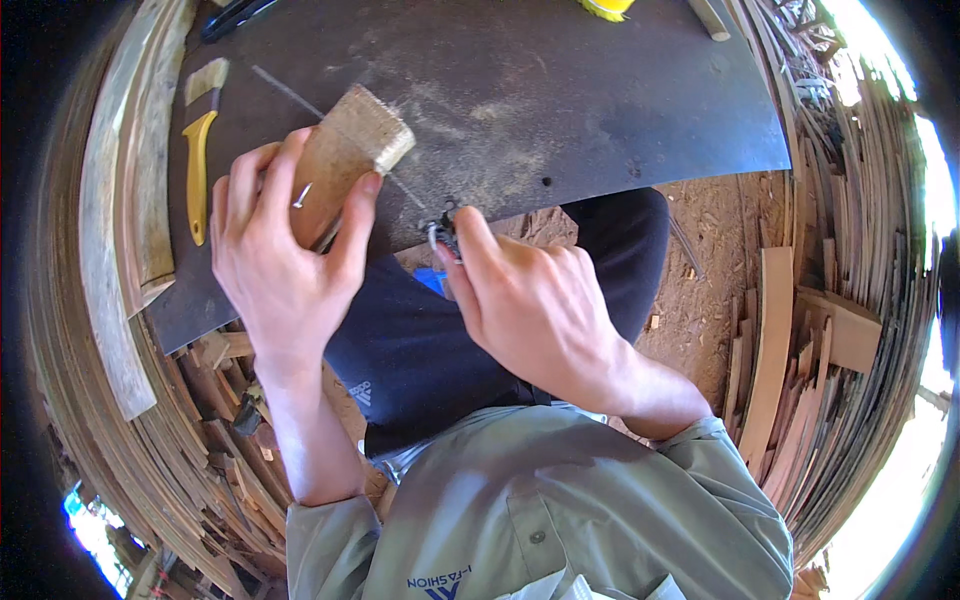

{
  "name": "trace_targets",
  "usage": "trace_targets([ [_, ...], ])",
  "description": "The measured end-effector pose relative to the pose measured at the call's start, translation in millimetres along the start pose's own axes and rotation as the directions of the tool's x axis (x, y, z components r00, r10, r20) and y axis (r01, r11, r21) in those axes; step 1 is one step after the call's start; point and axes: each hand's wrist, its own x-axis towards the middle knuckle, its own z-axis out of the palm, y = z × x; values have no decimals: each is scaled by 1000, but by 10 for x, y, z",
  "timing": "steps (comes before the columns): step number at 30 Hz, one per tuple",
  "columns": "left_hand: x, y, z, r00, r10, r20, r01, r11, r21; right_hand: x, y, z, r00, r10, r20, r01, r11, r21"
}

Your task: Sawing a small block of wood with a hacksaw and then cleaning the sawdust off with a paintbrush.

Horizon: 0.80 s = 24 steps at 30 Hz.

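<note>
My left hand (290,240) grips a wooden block (345,140) over the dark tabletop, fingers on one side and thumb on the other. A small silver nail or screw (301,196) sticks out of the block's face, between thumb and fingers. At the table's near edge, my right hand (540,305) pinches a small black and silver metal piece (443,236) between thumb and forefinger. Most of that piece is hidden by the fingers, so its kind is unclear. The two hands are apart, and the metal piece does not touch the block.
On the dark tabletop (640,110), dusted with sawdust, a yellow-handled paintbrush (197,170) lies left of my left hand. A yellow-bristled brush (607,8) and a wooden stick (709,20) sit at the far edge. Long boards (130,200) flank the left; stacked planks (770,350) stand right.
</note>
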Motion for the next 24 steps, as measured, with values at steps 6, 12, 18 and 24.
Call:
trace_targets([
  [6, -20, -62, 13, 999, 49, 13, -49, 999, -23, 30, -64, 47, 995, 79, 54, -78, 997, -27],
  [12, -12, -58, -5, 999, 37, 29, -36, 999, -27, -30, -71, 84, 998, 50, 23, -49, 998, -32],
  [18, 21, -121, 4, 992, 119, 37, -116, 990, -76, -516, 118, 11, 983, 133, 128, -138, 990, 29],
  [24, -13, -151, 7, 996, 87, 33, -85, 995, -57, -97, -72, 156, 999, 43, 5, -44, 998, 36],
])
